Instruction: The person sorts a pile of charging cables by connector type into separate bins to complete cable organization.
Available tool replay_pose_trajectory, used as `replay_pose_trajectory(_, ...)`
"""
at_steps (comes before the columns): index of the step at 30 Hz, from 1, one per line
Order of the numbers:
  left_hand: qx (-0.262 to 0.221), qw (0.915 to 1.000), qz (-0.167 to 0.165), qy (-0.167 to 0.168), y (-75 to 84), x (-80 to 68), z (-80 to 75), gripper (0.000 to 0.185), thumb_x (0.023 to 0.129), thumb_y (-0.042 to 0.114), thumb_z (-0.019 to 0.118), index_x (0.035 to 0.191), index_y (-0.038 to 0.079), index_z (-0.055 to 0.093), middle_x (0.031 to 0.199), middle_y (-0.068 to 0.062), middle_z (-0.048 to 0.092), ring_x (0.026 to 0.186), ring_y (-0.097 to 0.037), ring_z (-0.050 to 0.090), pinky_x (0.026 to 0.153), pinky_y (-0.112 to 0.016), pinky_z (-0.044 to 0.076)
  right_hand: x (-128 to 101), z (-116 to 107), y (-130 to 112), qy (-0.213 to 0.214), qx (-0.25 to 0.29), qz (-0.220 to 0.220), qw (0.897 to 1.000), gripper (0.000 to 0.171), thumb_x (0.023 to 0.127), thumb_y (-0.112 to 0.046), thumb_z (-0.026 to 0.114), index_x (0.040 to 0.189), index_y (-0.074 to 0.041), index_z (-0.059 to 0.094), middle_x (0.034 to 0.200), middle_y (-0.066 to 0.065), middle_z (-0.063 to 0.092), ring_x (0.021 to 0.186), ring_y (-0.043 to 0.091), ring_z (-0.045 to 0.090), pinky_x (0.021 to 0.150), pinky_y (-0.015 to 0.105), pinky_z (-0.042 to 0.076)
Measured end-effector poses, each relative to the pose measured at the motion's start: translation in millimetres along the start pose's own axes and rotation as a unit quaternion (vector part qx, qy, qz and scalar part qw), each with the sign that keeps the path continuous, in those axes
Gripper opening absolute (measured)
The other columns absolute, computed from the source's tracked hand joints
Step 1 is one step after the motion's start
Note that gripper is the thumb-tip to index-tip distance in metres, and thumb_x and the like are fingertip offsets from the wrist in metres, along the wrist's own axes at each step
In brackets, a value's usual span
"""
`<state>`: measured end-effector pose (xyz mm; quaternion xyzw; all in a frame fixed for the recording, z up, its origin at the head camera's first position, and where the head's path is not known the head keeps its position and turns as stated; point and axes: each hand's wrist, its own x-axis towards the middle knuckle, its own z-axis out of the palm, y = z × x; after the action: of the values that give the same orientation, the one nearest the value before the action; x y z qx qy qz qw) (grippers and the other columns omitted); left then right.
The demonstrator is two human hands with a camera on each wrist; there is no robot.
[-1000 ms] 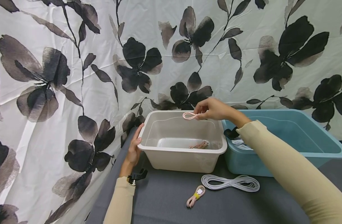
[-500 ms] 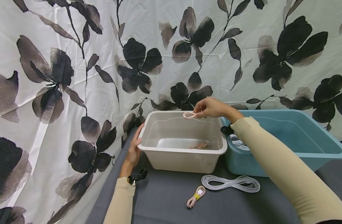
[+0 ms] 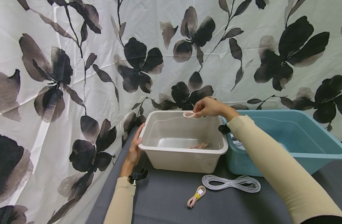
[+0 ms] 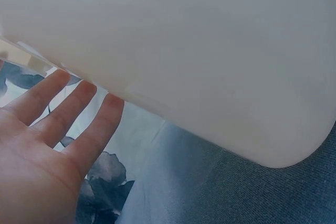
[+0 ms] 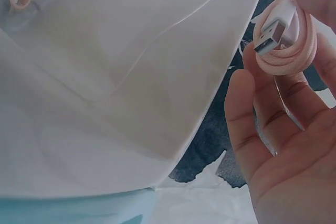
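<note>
My right hand [image 3: 211,107] pinches a coiled pink USB cable [image 5: 289,51] over the back rim of the beige bin [image 3: 182,160]. The right wrist view shows the cable's white plug with a metal end, held between thumb and fingers. My left hand [image 3: 134,151] rests against the bin's left side at the rim. In the left wrist view its fingers [image 4: 97,121] reach out fairly straight, tips at the bin's wall. Inside the bin, toward its front right, lies another pink cable bundle [image 3: 199,145].
A teal bin [image 3: 319,155] stands right beside the beige one, with white cable [image 3: 237,143] in it, partly hidden by my sleeve. On the grey surface in front lie a long white cable coil [image 3: 231,183] and a pink cable with a yellow band [image 3: 196,197]. Floral fabric hangs behind.
My right forearm and wrist have shifted slightly left, while the pinched cable stays over the back rim. The left hand has kept its place on the bin.
</note>
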<state>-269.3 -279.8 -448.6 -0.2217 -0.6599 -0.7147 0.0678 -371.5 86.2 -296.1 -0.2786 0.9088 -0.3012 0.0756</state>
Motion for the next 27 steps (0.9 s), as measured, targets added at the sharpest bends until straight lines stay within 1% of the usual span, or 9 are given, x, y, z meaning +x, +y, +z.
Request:
replay_pose_trajectory(7,-0.001,1.0,-0.003,-0.001,0.5,-0.1,0.9,0.072,0.094,0.027,0.035,0.165,0.02,0.021,0.17,-0.007,0.021,0.145,-0.027,0.031,0.113,-0.046,0.03,3,0,4,0.003,0.004,0.002,1.0,0.013,0.089,-0.012,0.076,0.1,-0.004,0.075,0.086,0.009,0.069,0.073,0.018,0.056,0.065,0.03,0.045)
replay_pose_trajectory(11,0.001,1.0,-0.004,-0.002,-0.1,0.7,0.8,0.071,0.094,0.025,0.034,0.165,0.021,0.022,0.17,-0.007,0.021,0.145,-0.025,0.031,0.113,-0.046,0.029,4,0,7,0.003,0.005,0.002,1.0,0.014,0.089,-0.012,0.076,0.1,-0.004,0.075,0.086,0.008,0.069,0.073,0.018,0.057,0.065,0.031,0.047)
replay_pose_trajectory(17,-0.006,1.0,-0.002,-0.003,-1.8,1.7,0.1,0.07,0.095,0.022,0.033,0.165,0.021,0.022,0.17,-0.007,0.021,0.145,-0.025,0.031,0.114,-0.046,0.029,4,-2,10,0.012,0.003,-0.002,1.0,0.014,0.091,-0.012,0.075,0.102,-0.004,0.076,0.091,0.009,0.073,0.08,0.018,0.06,0.073,0.032,0.049)
replay_pose_trajectory(21,-0.009,1.0,-0.002,-0.003,-2.3,1.8,-0.5,0.071,0.095,0.022,0.033,0.164,0.021,0.022,0.17,-0.007,0.021,0.145,-0.025,0.032,0.114,-0.045,0.029,2,-4,10,0.019,0.003,-0.003,1.0,0.015,0.091,-0.013,0.074,0.103,-0.005,0.076,0.092,0.009,0.073,0.082,0.018,0.06,0.075,0.032,0.048)
replay_pose_trajectory(27,-0.006,1.0,-0.003,-0.001,-1.3,1.4,-0.8,0.071,0.094,0.023,0.034,0.165,0.021,0.022,0.17,-0.008,0.021,0.144,-0.026,0.032,0.113,-0.046,0.03,-7,-12,2,0.024,0.002,-0.012,1.0,0.019,0.094,-0.016,0.072,0.107,-0.004,0.075,0.094,0.009,0.072,0.084,0.021,0.06,0.077,0.033,0.049)
